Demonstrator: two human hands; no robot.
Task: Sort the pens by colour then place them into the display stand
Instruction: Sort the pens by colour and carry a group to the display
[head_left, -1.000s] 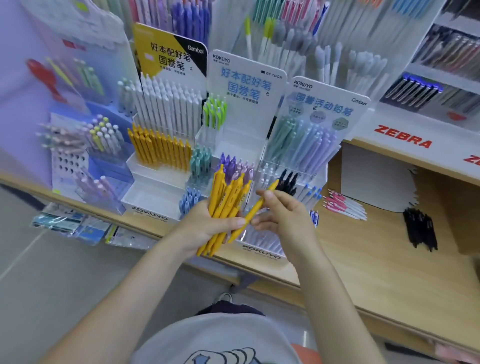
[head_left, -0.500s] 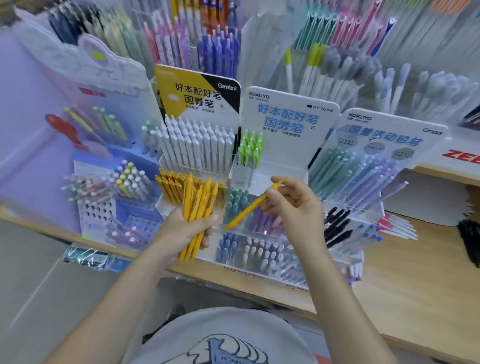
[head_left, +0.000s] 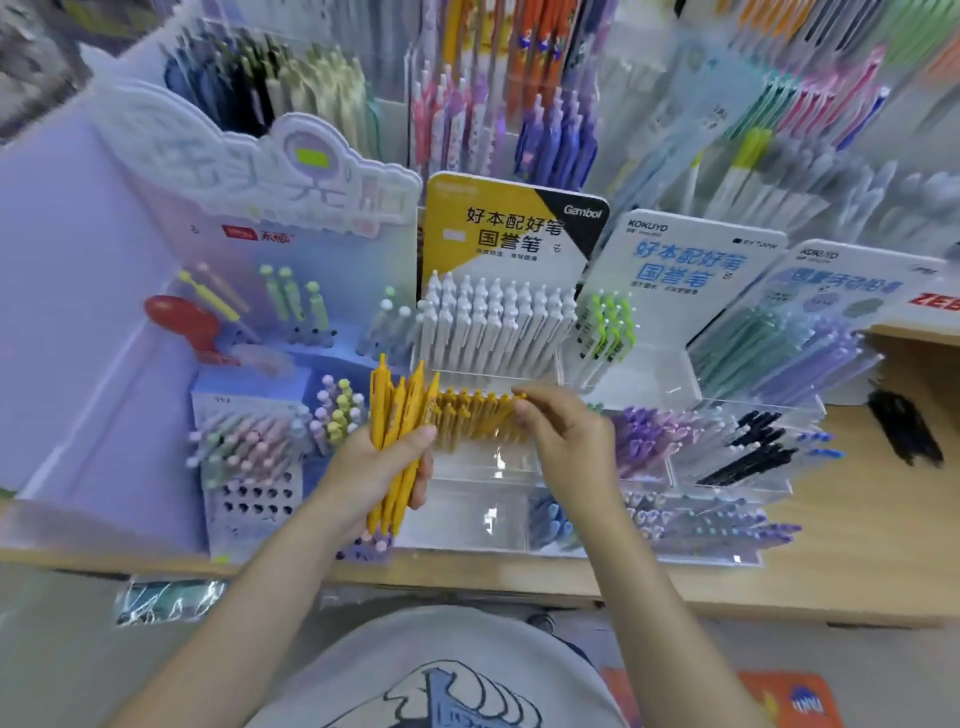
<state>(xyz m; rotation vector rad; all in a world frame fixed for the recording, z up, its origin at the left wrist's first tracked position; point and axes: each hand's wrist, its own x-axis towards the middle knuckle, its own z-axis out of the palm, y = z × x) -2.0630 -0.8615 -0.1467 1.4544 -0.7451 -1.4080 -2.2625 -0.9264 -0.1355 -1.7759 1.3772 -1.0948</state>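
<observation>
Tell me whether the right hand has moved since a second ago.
Yes. The right hand carried its yellow pen leftward from the purple pens to the right end of the yellow pen row beneath the white pens.

wooden shelf (head_left: 857, 545), display stand (head_left: 467, 499), black pens (head_left: 906, 434)
</observation>
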